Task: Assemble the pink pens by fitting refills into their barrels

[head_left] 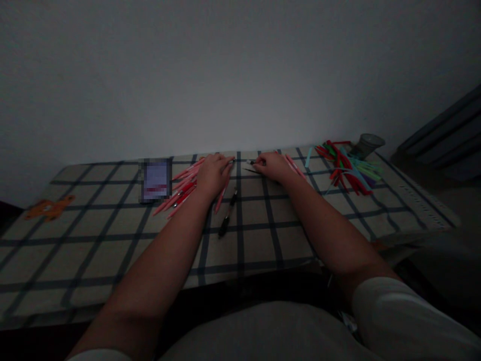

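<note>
My left hand [214, 174] is closed, its fingertips at a small dark piece near the wall; whether it grips this is hard to tell. Beneath and beside it lies a bunch of pink and red pens [184, 188]. My right hand [268, 165] pinches a small dark and white pen part [251, 162], with a thin dark refill [251, 171] just below the fingertips. Between my forearms a black pen [228, 214] lies on the checked cloth. A few more pink pens [295, 165] rest to the right of my right hand.
A blurred rectangular item [156, 180] lies left of the pens. At the right are colourful strips [347, 170] and a transparent cup [368, 144]. An orange bear figure [50, 207] lies at the far left of the checked tablecloth [255, 245]. A wall stands behind.
</note>
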`<state>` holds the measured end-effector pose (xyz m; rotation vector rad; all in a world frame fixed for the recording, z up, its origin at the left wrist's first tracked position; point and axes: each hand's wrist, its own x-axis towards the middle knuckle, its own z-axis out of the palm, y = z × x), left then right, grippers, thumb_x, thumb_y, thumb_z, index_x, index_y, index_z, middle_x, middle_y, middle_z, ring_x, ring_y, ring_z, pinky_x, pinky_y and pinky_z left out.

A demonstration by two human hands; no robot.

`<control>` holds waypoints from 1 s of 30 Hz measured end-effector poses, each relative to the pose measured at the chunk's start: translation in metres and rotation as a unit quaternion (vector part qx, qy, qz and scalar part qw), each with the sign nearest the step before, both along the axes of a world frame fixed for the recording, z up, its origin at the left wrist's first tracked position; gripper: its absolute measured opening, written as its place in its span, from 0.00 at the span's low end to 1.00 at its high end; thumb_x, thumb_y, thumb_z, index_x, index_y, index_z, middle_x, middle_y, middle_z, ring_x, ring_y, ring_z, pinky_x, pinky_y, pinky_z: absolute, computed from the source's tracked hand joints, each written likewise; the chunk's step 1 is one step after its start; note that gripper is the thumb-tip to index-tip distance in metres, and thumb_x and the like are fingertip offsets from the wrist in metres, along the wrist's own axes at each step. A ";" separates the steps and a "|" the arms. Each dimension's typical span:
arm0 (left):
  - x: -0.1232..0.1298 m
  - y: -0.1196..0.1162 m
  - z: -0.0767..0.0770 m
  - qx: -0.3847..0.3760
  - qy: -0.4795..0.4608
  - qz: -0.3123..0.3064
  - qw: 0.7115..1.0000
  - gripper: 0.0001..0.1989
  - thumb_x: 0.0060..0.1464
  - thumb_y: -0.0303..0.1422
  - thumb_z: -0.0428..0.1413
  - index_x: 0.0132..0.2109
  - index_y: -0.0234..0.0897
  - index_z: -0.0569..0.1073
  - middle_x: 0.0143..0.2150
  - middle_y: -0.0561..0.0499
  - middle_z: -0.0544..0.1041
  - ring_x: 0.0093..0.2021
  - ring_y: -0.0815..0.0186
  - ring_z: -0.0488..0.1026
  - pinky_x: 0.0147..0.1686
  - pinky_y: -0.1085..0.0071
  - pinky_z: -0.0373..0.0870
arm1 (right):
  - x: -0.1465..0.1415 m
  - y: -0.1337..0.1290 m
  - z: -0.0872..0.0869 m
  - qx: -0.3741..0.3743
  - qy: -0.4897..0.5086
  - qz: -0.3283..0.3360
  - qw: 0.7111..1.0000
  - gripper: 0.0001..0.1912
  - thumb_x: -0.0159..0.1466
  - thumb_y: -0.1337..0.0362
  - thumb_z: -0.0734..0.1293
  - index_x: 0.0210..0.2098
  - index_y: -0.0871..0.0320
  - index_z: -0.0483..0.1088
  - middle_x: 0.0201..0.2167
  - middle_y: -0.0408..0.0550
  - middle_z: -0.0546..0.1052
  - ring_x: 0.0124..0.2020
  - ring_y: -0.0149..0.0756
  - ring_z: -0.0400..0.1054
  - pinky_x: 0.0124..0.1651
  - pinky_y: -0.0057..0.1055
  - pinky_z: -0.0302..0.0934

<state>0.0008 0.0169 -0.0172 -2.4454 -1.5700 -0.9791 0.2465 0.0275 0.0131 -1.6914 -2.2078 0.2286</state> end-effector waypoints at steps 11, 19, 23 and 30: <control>-0.002 0.003 0.001 0.022 -0.004 -0.021 1.000 0.17 0.71 0.33 0.57 0.61 0.42 0.84 0.52 0.42 0.86 0.55 0.51 0.79 0.59 0.53 0.74 | 0.005 0.005 -0.006 0.016 -0.038 -0.025 0.999 0.13 0.73 0.59 0.70 0.47 0.58 0.85 0.47 0.55 0.87 0.47 0.45 0.79 0.47 0.36 0.64; -0.004 -0.001 0.007 0.029 -0.036 -0.047 0.998 0.13 0.69 0.34 0.60 0.55 0.43 0.87 0.53 0.45 0.88 0.55 0.55 0.83 0.60 0.57 0.75 | 0.005 0.007 -0.010 0.026 -0.069 -0.013 0.997 0.12 0.72 0.59 0.72 0.48 0.56 0.86 0.49 0.53 0.88 0.51 0.46 0.79 0.52 0.36 0.66; -0.003 -0.004 0.007 0.032 -0.062 -0.029 0.997 0.12 0.68 0.33 0.61 0.53 0.46 0.88 0.52 0.48 0.89 0.55 0.56 0.84 0.60 0.59 0.76 | 0.006 0.006 -0.010 0.029 -0.067 -0.010 0.997 0.11 0.71 0.59 0.72 0.47 0.55 0.86 0.48 0.53 0.88 0.50 0.46 0.79 0.53 0.38 0.67; -0.002 -0.004 0.000 0.013 -0.133 -0.001 0.991 0.10 0.66 0.33 0.61 0.51 0.45 0.86 0.51 0.51 0.89 0.51 0.58 0.85 0.60 0.59 0.78 | 0.006 0.006 -0.009 0.030 -0.071 0.003 0.997 0.13 0.71 0.60 0.71 0.49 0.55 0.87 0.50 0.55 0.87 0.54 0.51 0.78 0.56 0.42 0.67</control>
